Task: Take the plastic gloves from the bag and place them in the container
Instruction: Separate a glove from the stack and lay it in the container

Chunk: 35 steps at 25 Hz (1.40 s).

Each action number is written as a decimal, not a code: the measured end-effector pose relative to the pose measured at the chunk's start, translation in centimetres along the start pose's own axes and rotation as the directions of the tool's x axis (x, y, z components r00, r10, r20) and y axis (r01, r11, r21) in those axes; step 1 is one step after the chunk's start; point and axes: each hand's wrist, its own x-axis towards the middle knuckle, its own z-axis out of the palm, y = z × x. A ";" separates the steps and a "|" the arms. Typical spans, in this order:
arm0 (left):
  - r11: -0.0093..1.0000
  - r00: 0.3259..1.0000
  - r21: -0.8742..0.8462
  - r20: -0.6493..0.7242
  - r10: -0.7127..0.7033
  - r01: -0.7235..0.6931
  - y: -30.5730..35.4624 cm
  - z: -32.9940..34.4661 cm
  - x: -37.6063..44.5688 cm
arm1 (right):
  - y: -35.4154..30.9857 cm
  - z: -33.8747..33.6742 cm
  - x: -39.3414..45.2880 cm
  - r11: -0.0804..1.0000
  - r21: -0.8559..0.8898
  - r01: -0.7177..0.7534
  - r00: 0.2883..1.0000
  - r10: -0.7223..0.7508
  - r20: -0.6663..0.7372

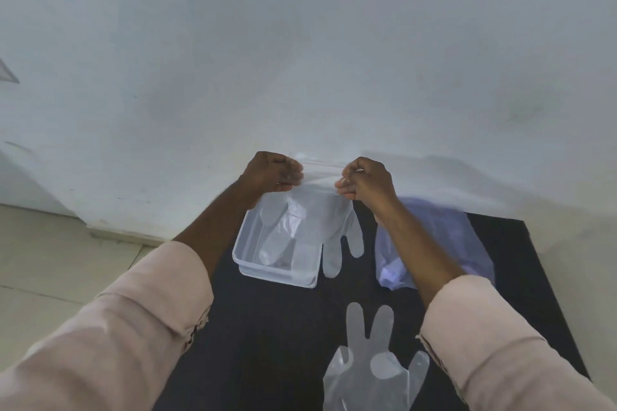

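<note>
Both my hands hold one clear plastic glove (pixel 317 210) by its cuff, stretched between them above a clear rectangular container (pixel 245 260). My left hand (pixel 272 173) pinches the cuff's left corner and my right hand (pixel 365 182) pinches the right corner. The glove hangs fingers down; some fingers dangle inside the container, others drape over its right wall onto the black mat. Another clear glove (pixel 370 364) lies flat on the mat near me. A bluish translucent bag (pixel 444 237) lies to the right, partly behind my right forearm.
Everything rests on a black mat (pixel 273 344) on the floor, next to a white wall (pixel 300 60). Pale floor tiles (pixel 50 260) stretch to the left. My pink sleeves fill the lower corners.
</note>
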 end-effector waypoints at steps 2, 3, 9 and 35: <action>1.000 1.000 -0.003 0.005 -0.011 0.011 -0.5 -1.7 2.9 | 0.0 2.3 2.2 1.000 -0.025 -0.011 0.999 0.010 -0.051; 1.000 1.000 -0.016 0.006 -0.011 0.011 -0.6 -2.5 4.3 | 0.0 3.4 3.4 0.999 -0.033 -0.009 0.997 0.006 -0.078; 0.993 0.995 -0.069 -0.030 0.090 -0.092 0.3 -4.6 9.2 | -0.9 6.7 7.7 0.986 -0.067 0.152 0.953 -0.164 -0.253; 0.416 0.995 0.906 0.098 -0.013 -0.084 -17.4 -5.8 2.2 | 15.0 13.3 -2.1 0.709 -0.677 -0.197 0.977 0.085 -0.194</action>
